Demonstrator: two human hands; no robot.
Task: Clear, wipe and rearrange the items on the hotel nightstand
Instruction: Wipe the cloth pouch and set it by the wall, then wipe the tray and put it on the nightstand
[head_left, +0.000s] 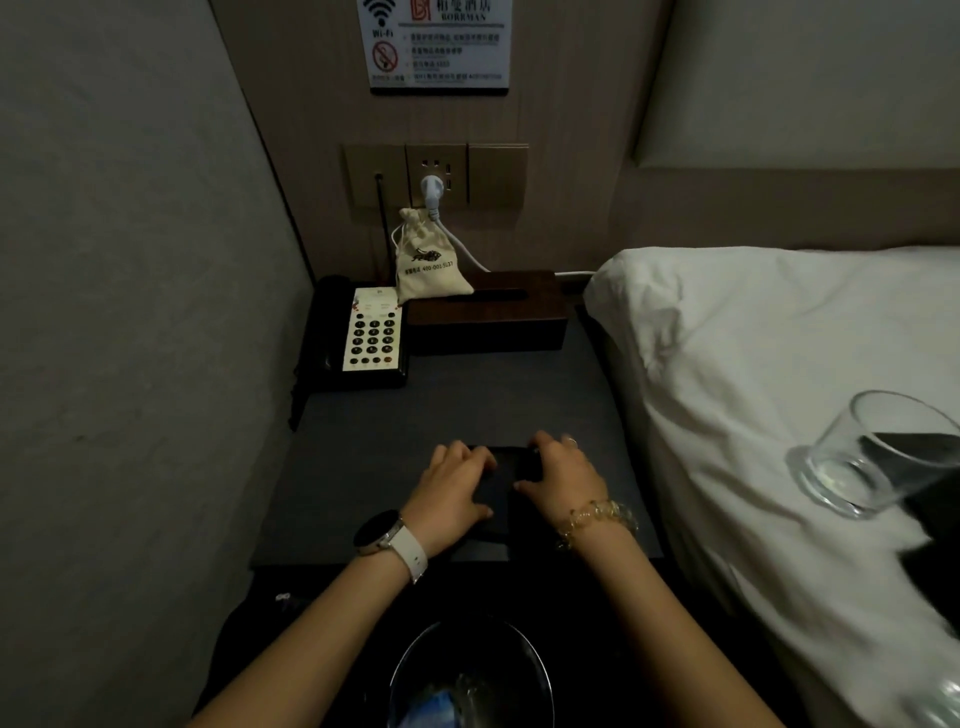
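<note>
A dark folded cloth (501, 493) lies on the dark nightstand top (415, 415) near its front edge. My left hand (454, 480) rests flat on the cloth's left side, fingers spread. My right hand (561, 470) presses on its right side, fingertips bent down onto the fabric. At the back stand a black telephone (363, 338) with a cream keypad, a dark wooden tissue box (493, 317), and a beige drawstring pouch (428, 260) leaning on the box.
A bed with white linen (753, 364) borders the nightstand on the right; a clear glass (862, 452) lies tipped on it beside a dark item. A lined waste bin (467, 675) stands below the front edge. A white plug (432, 187) sits in the wall socket.
</note>
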